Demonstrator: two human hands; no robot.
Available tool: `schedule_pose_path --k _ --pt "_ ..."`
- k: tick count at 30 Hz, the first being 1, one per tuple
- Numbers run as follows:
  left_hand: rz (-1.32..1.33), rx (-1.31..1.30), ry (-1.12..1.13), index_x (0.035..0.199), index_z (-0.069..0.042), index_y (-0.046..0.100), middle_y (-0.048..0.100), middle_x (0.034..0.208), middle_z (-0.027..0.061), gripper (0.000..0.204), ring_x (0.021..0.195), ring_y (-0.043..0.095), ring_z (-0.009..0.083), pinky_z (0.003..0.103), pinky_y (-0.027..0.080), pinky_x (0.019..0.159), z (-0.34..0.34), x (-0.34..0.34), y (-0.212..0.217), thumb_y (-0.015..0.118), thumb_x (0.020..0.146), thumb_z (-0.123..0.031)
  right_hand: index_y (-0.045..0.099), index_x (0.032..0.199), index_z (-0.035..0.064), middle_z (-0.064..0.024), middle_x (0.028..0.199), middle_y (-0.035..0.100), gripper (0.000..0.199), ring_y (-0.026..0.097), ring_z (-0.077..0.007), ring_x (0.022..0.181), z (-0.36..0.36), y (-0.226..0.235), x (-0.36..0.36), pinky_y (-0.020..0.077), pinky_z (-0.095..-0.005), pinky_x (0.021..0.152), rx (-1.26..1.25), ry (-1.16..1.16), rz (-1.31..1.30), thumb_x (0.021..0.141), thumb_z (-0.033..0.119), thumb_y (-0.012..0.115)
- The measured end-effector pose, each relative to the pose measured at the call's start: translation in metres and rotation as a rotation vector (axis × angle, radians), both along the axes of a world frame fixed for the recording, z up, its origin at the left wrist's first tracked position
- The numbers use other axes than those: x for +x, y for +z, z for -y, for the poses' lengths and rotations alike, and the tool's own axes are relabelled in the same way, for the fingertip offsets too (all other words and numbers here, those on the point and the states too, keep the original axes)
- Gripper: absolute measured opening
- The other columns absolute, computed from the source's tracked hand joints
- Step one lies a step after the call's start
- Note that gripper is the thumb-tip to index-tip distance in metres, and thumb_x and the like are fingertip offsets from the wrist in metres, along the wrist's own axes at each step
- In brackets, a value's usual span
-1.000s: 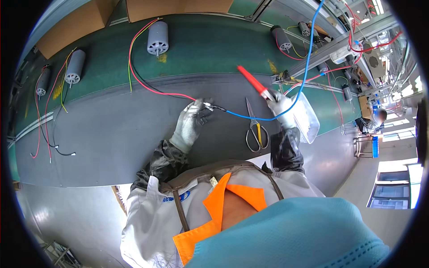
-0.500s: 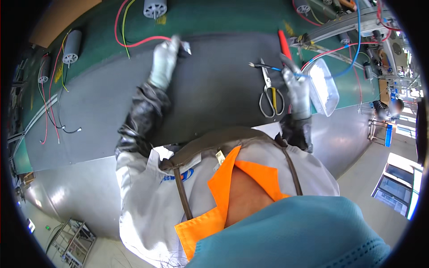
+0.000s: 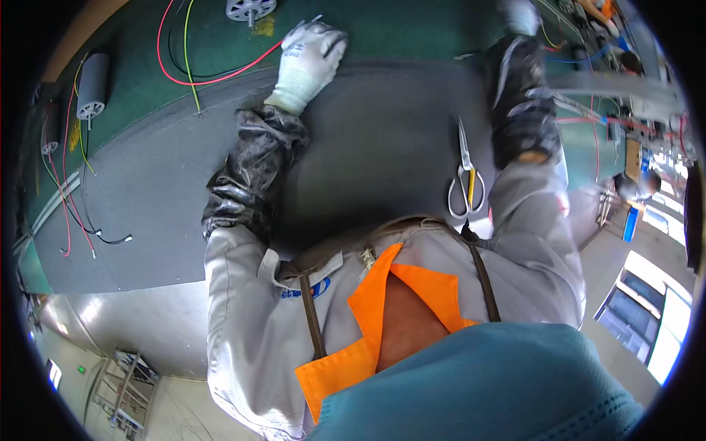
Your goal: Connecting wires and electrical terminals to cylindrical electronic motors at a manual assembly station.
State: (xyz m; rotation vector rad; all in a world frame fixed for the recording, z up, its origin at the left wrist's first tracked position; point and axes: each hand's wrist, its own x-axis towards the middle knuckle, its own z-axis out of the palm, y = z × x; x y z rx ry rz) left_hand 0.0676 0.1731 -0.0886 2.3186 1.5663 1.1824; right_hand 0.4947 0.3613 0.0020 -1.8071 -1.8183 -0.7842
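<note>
My left hand [image 3: 310,62], in a white knitted glove, is closed at the far side of the dark mat. A red wire [image 3: 246,69] runs into its fingers from a grey motor [image 3: 250,10] at the top edge. A small pale tip shows just beyond the knuckles. My right hand [image 3: 521,16], also gloved, is stretched far out at the upper right and smeared by motion. What its fingers do is not visible. Metal scissors [image 3: 465,158] lie on the mat nearer to me, with a slim yellow piece [image 3: 471,187] between their handle loops.
Two more grey motors [image 3: 92,84] with trailing wires lie at the left. A yellow-green wire [image 3: 189,59] hangs beside the red one. A metal frame [image 3: 625,92] and further wires crowd the right side. The dark mat [image 3: 382,132] covers the near bench.
My left hand has moved farther out, still on the red wire. My right hand has swung away, up and outward, from the blue wire and red-handled tool; my arm now covers that spot.
</note>
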Motion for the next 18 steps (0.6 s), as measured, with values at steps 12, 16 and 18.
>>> schedule_pose_path --k 12,16,18 --pt "-0.122 -0.018 0.068 0.101 -0.012 0.076 0.070 0.106 0.0074 0.021 0.116 0.061 0.0329 0.051 0.043 0.104 -0.005 0.015 0.014 0.067 0.092 -0.029 0.048 0.153 0.0153 -0.0142 0.153 0.051 0.049 0.048 -0.0305 0.141 -0.166 -0.104 0.255 0.0390 -0.0390 0.117 -0.450 0.881 0.401 0.106 0.028 0.046" --pt "-0.145 0.021 0.087 0.094 -0.014 0.077 0.071 0.103 0.0065 0.023 0.108 0.064 0.0297 0.051 0.046 0.096 -0.008 0.012 0.020 0.065 0.090 -0.033 0.064 0.139 0.0164 -0.0108 0.140 0.065 0.043 0.057 -0.0271 0.131 -0.139 -0.130 0.177 0.0410 -0.0381 0.115 -0.405 0.255 -0.036 0.104 0.032 0.045" --pt "-0.108 0.056 0.092 0.112 -0.009 0.072 0.069 0.117 0.0119 0.021 0.113 0.063 0.0339 0.047 0.047 0.100 -0.002 0.007 0.027 0.064 0.096 -0.020 0.060 0.140 0.0142 -0.0108 0.113 0.066 0.040 0.063 -0.0240 0.100 -0.096 -0.123 0.125 0.0475 -0.0362 0.083 -0.880 0.507 -0.995 0.102 0.023 0.055"
